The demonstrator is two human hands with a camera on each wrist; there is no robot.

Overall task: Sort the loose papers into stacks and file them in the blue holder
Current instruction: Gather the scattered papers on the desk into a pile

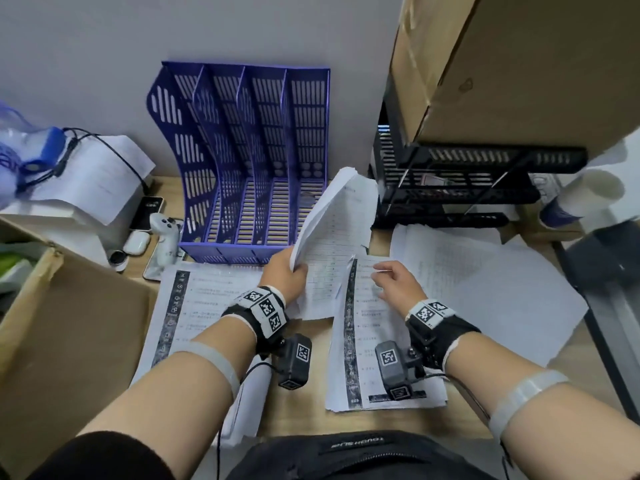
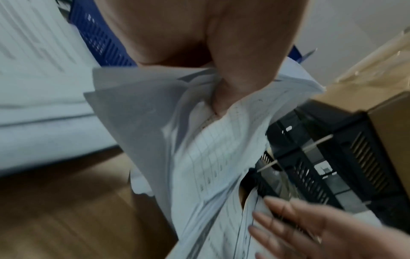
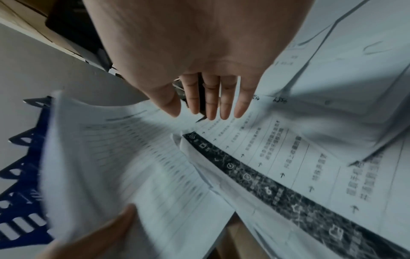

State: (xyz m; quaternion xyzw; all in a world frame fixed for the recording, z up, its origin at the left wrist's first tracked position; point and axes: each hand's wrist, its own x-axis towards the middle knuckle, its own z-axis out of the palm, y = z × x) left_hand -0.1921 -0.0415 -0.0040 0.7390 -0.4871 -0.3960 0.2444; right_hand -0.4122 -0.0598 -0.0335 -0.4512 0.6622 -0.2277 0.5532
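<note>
The blue holder (image 1: 249,157) with several empty slots stands against the back wall. My left hand (image 1: 285,273) grips a sheaf of ruled sheets (image 1: 332,233) (image 2: 199,140) (image 3: 124,157), lifted and curling just in front of the holder's right end. My right hand (image 1: 398,282) (image 3: 213,98) hovers with straight fingers over the top of a stack of black-banded sheets (image 1: 374,337) (image 3: 299,184) lying in front of me. A second banded stack (image 1: 197,306) lies flat under my left forearm. More loose white papers (image 1: 485,282) are spread to the right.
A black wire tray rack (image 1: 460,188) stands at the back right under a cardboard box (image 1: 519,64). On the left are another cardboard box (image 1: 69,323), a white printer with paper (image 1: 86,188), a phone, an earbud case and a white controller (image 1: 164,237).
</note>
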